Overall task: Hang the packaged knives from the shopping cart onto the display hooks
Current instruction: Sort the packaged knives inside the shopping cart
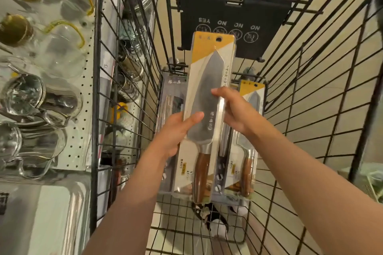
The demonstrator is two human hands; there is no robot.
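A packaged knife [209, 114] is held above the shopping cart [310, 93], gripped at its edges by the left hand [176, 130] and right hand [234, 109]. Its long axis runs 6 to 12 o'clock, hang hole [218, 38] at 12. Display hooks cannot be made out.

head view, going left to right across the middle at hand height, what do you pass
Glass jugs on the white pegboard shelf → black wire cart side → left hand → held yellow-topped packaged cleaver with wooden handle → right hand → second packaged knife in the cart → right cart wall
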